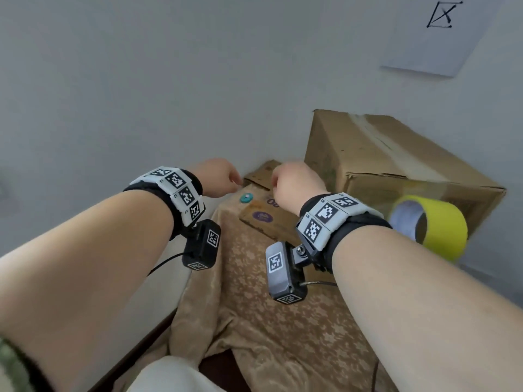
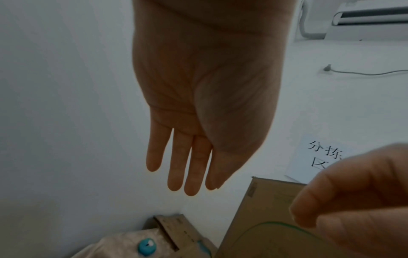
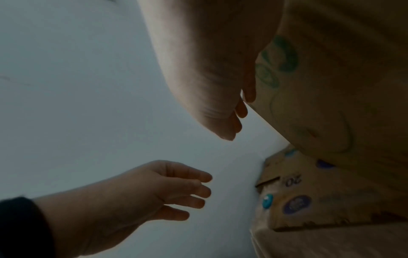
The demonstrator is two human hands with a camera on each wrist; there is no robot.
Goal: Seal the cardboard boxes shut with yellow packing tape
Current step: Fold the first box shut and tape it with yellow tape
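Observation:
A large cardboard box (image 1: 382, 154) stands at the right against the wall, with a strip of tape running along its top. A smaller flattened cardboard box (image 1: 266, 219) lies in front of it on the cloth. A roll of yellow tape (image 1: 435, 230) sits by the large box, just right of my right forearm. My left hand (image 1: 219, 178) hovers near the wall with straight fingers (image 2: 189, 165) and holds nothing. My right hand (image 1: 294, 183) hangs above the flat box, beside the large box's edge (image 3: 331, 87). Its fingers (image 3: 240, 111) are loosely curled and hold nothing.
A beige patterned cloth (image 1: 268, 321) covers the table. A small teal round object (image 1: 246, 197) lies on it between my hands. White walls close in at the back and left, and a paper sheet (image 1: 435, 35) with writing hangs at the top right.

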